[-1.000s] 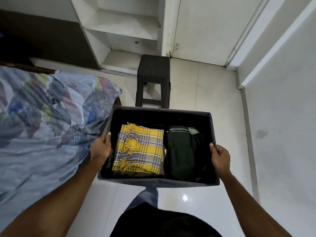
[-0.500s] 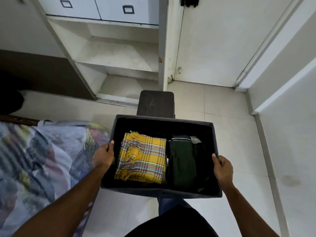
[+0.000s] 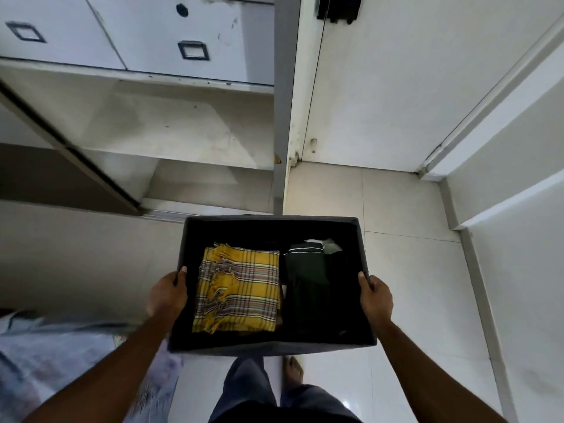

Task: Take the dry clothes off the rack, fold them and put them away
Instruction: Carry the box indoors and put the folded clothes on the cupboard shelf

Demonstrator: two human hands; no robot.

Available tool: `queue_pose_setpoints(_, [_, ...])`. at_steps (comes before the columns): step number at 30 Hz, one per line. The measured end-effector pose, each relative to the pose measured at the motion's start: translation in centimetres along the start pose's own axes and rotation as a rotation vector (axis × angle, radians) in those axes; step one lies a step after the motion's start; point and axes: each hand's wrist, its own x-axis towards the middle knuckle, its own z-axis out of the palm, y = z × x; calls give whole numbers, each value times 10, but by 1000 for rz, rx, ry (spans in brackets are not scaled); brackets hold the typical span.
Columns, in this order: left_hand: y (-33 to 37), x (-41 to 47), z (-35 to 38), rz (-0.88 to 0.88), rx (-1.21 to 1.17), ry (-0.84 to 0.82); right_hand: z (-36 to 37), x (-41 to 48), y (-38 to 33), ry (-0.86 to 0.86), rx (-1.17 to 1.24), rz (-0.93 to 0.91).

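Black fabric is what both hands grip. The left hand (image 3: 166, 296) holds the left wall of the box (image 3: 271, 349), thumb hooked over the rim and fingers hidden outside. The right hand (image 3: 376, 299) clasps the right wall the same way. Taking it at both ends probably keeps the soft-sided box level, so the folded stacks inside do not slide.

Inside, a yellow checked cloth (image 3: 239, 288) lies folded flat on the left, its fringe uppermost. Just beside it on the right sits a dark green garment (image 3: 306, 279), with a pale scrap of something showing behind it that is too small to name. So the clothes appear off the rack and folded; only putting away seems left.

Beyond the far rim of the box stands an open cupboard with a bare pale shelf (image 3: 171, 129) under two drawers (image 3: 152, 35), likely where the box is headed. A white door (image 3: 381, 80) is to its right, above the tiled floor (image 3: 396, 239). A patterned bedsheet (image 3: 61, 355) is at the lower left.
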Motion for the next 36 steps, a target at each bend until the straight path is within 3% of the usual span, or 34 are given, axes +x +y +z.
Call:
queue_pose_setpoints(11, [39, 150, 22, 25, 68, -179, 60, 78, -66, 4, -151, 121])
queue_pose_setpoints(24, [47, 159, 34, 16, 39, -147, 59, 92, -70, -40, -348, 160])
queue_pose_setpoints(36, [97, 175, 42, 57, 55, -177, 49, 113, -60, 36, -312, 210])
